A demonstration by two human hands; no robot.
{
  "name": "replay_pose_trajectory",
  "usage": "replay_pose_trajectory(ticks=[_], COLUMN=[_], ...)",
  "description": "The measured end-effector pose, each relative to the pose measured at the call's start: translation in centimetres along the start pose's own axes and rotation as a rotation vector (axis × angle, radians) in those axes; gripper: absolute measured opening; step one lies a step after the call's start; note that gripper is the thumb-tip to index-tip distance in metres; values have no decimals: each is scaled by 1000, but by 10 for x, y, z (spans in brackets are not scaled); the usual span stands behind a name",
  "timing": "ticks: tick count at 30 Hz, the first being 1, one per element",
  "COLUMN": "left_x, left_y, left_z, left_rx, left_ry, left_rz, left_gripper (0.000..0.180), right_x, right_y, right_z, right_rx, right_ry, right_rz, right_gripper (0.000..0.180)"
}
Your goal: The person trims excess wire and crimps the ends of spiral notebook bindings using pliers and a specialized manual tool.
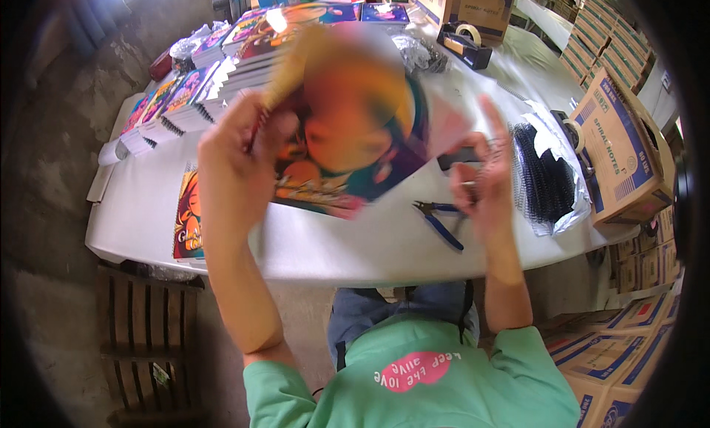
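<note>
Both hands are raised over the table: the left hand (pixel 237 150) pinches the colourful notebook (pixel 347 125) by its spine edge, cover slanting toward the right hand (pixel 484 180), whose loosely curled fingers seem to hold a wire coil.

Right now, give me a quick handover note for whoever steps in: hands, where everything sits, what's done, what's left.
Left hand: raised, gripping a colourful notebook by its spine edge; the cover is motion-blurred.
Right hand: raised beside it, fingers on a black spiral binding coil by the notebook's right edge; exact grip unclear.
On the white table: blue-handled pliers under the right hand, a bag of black coils to the right, one loose cover at the left edge.
Done: stacks of spiral-bound notebooks at far left.
Left: the held notebook does not look finished; I can't tell how far its coil is in.
</note>
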State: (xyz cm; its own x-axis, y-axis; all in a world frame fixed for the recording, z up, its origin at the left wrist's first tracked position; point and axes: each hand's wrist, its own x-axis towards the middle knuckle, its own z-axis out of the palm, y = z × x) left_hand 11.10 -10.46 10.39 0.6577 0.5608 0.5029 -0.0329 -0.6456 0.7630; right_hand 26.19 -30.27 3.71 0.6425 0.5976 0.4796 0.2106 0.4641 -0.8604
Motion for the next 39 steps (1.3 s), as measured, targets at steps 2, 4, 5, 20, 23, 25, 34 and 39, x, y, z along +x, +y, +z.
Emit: replay_pose_trajectory(ticks=[2, 4, 5, 20, 23, 25, 34, 39], left_x=[-30, -55, -68, -84, -84, -84, -118, -120], left_y=[-11, -31, -40, -69, -78, -72, -64, -66], left_z=[11, 35, 48, 99, 94, 97, 137, 145], left_rx=[213, 606, 637, 749, 700, 664, 692, 731], left_ry=[-58, -106, -174, 143, 150, 153, 375, 409], left_rz=[113, 366, 319, 513, 581, 596, 389, 397], left_gripper=[4, 9, 11, 22, 25, 25, 55, 54], right_x=[-7, -16, -21, -56, -43, -36, -30, -33], right_y=[-5, -15, -12, 37, 20, 15, 13, 4], right_z=[-30, -48, -46, -5, -34, -43, -47, -35], right_rx=[-158, -316, -373, 45, -9, -239, -512, -413], right_ry=[123, -11, -30, -161, -139, -165, -350, -306], right_rz=[30, 285, 293, 417, 448, 439, 171, 385], right_gripper=[65, 58, 57, 63, 52, 34, 27, 22])
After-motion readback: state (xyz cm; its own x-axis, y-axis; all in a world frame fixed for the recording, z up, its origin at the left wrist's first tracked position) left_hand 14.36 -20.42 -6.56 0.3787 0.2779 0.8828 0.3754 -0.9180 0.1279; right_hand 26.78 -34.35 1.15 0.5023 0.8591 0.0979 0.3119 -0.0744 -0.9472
